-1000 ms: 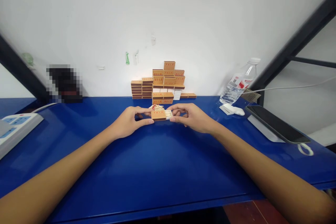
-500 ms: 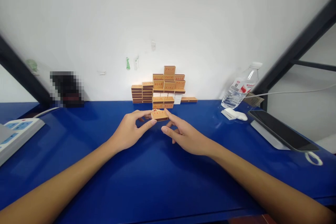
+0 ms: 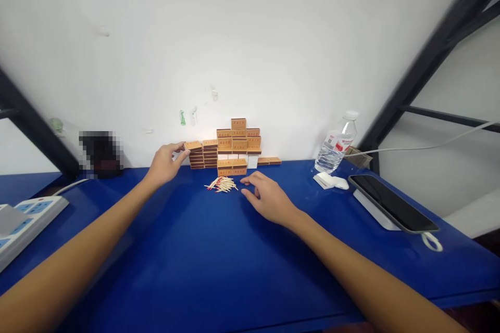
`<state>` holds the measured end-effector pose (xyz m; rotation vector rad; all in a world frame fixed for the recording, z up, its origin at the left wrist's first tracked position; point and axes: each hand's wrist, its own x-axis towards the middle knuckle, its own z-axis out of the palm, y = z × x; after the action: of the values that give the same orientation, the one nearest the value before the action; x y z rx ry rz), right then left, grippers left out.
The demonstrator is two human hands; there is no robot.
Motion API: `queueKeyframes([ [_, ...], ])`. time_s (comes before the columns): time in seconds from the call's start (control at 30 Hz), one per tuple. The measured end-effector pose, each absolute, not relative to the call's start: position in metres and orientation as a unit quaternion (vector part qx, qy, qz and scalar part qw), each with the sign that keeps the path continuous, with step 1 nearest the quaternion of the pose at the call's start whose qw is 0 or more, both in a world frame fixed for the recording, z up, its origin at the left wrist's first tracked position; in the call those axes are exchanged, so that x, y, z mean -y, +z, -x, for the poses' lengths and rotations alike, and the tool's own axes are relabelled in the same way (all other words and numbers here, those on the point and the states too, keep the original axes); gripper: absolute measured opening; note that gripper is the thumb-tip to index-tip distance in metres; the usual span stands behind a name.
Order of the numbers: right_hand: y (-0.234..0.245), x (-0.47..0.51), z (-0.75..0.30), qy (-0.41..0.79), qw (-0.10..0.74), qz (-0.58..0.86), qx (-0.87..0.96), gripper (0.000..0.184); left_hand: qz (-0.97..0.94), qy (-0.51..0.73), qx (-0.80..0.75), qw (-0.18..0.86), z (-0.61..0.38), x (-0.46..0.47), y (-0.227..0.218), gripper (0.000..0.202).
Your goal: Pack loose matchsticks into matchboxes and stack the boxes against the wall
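Observation:
My left hand reaches toward the wall and pinches a tan matchbox that sits on top of the leftmost stack of matchboxes. A taller pile of matchboxes stands to the right of that stack. A small heap of loose matches with red heads lies on the blue table in front of the pile. My right hand rests on the table just right of the matches, fingers loosely spread and holding nothing.
A water bottle and a white mouse stand at the back right. A dark tablet lies further right with a white cable. A white power strip sits at the left edge. Black frame bars rise on both sides.
The closed matchbox went from between both hands up to the leftmost stack, carried by my left hand. My right hand let go and dropped to the table. The loose matches now show.

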<state>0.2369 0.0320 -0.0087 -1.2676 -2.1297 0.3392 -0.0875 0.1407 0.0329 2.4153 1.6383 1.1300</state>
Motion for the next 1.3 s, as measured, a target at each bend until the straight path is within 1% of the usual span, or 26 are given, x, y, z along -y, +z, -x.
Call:
queueKeyframes([
  [0.13,-0.008,-0.036,-0.239,0.118,0.297,0.497,0.806,0.018,-0.746,0.377,-0.548,-0.036,0.079,-0.149,0.026,0.047],
  [0.33,-0.009,-0.039,-0.242,0.099,0.293,0.513,0.801,0.016,-0.712,0.394,-0.575,-0.081,0.07,-0.153,0.027,0.038],
  [0.43,-0.008,-0.041,-0.245,0.09,0.286,0.521,0.799,0.015,-0.695,0.393,-0.594,-0.096,0.065,-0.151,0.029,0.039],
  [0.53,-0.004,-0.046,-0.253,0.061,0.265,0.547,0.791,0.016,-0.684,0.401,-0.597,-0.124,0.061,-0.14,0.031,0.041],
  [0.6,0.0,-0.051,-0.262,0.036,0.254,0.573,0.778,0.016,-0.69,0.411,-0.579,-0.139,0.06,-0.126,0.032,0.035],
  [0.73,0.01,-0.062,-0.283,0.002,0.252,0.635,0.73,0.017,-0.75,0.401,-0.515,-0.109,0.059,-0.09,0.028,0.03],
  [0.83,0.019,-0.066,-0.304,-0.041,0.245,0.686,0.684,0.027,-0.776,0.38,-0.494,-0.101,0.063,-0.066,0.016,0.032],
  [0.9,0.026,-0.066,-0.327,-0.105,0.21,0.717,0.656,0.033,-0.791,0.362,-0.483,-0.099,0.066,-0.057,0.006,0.03],
  [0.97,0.031,-0.066,-0.355,-0.137,0.149,0.747,0.633,0.031,-0.807,0.345,-0.471,-0.09,0.068,-0.053,-0.002,0.024],
  [1.0,0.032,-0.066,-0.37,-0.127,0.115,0.77,0.614,0.032,-0.813,0.34,-0.466,-0.085,0.068,-0.052,-0.004,0.022],
  [1.07,0.031,-0.066,-0.396,-0.07,0.044,0.803,0.59,0.04,-0.82,0.336,-0.456,-0.077,0.068,-0.053,-0.006,0.021],
  [1.13,0.026,-0.068,-0.413,-0.04,0.028,0.816,0.577,0.038,-0.829,0.333,-0.443,-0.072,0.067,-0.054,-0.005,0.022],
  [1.3,0.017,-0.069,-0.419,-0.023,0.04,0.815,0.578,0.026,-0.851,0.319,-0.412,-0.066,0.064,-0.053,-0.004,0.021],
])
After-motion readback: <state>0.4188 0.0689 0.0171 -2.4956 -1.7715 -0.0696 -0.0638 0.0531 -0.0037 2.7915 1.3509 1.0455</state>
